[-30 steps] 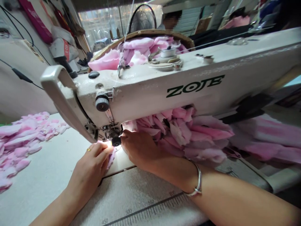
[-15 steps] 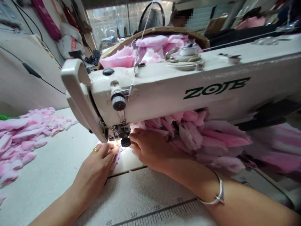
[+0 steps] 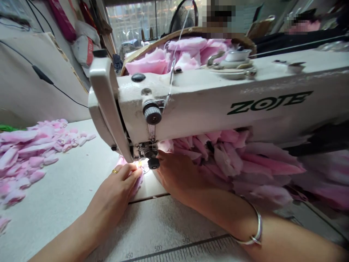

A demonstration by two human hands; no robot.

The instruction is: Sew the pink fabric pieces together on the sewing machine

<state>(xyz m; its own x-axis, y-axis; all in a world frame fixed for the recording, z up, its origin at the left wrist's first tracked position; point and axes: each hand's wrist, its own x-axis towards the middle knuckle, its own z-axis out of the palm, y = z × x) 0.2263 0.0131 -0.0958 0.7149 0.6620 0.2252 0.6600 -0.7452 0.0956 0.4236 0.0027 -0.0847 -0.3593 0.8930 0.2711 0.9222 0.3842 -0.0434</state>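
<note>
A white sewing machine (image 3: 191,105) reaches across the view, its lamp lighting the needle area. Just left of the presser foot, my left hand (image 3: 120,185), with a ring on one finger, pinches a small piece of pink fabric (image 3: 138,183). My right hand (image 3: 177,174) is behind and right of the black knob (image 3: 153,163); its fingertips are hidden there, close to the gathered pink fabric (image 3: 226,156) under the machine arm. What those fingertips hold cannot be made out.
Small pink pieces (image 3: 35,153) lie heaped on the white table (image 3: 73,178) at the left. Behind the machine stands a basket (image 3: 127,65) of pink fabric. Two people are in the background, near a fan (image 3: 183,18). A ruler scale (image 3: 174,249) marks the front edge.
The whole view has shifted, so the machine appears further right. My right hand's fingers have gone further behind the black knob. My left hand keeps its pinch beside the needle.
</note>
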